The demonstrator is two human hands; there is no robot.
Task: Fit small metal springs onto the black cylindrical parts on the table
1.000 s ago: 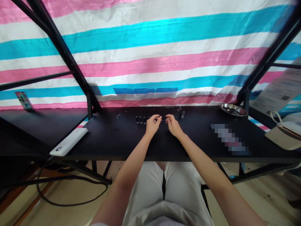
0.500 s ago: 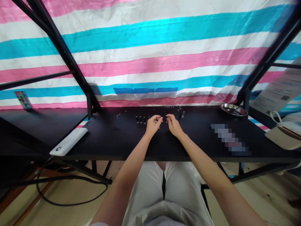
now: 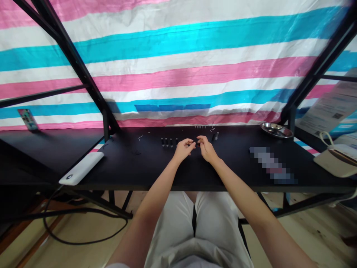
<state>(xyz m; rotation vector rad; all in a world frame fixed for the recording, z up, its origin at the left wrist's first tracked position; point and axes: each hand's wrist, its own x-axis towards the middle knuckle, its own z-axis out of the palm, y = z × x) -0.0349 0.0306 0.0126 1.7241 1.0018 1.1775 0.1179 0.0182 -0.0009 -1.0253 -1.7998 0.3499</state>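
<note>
My left hand and my right hand meet over the middle of the black table. Both are closed in a pinch on a small dark part held between their fingertips; it is too small to name. Just left of my left hand stands a short row of small black cylinders. A few more small dark pieces lie just beyond my right hand.
A steel bowl sits at the table's back right. A white power bank lies at the left edge, with a black cable on the floor below. Black frame struts rise on both sides before a striped tarp.
Both hands have drawn slightly closer together, the fingertips now nearly touching around the small dark part. Everything else is unchanged.
</note>
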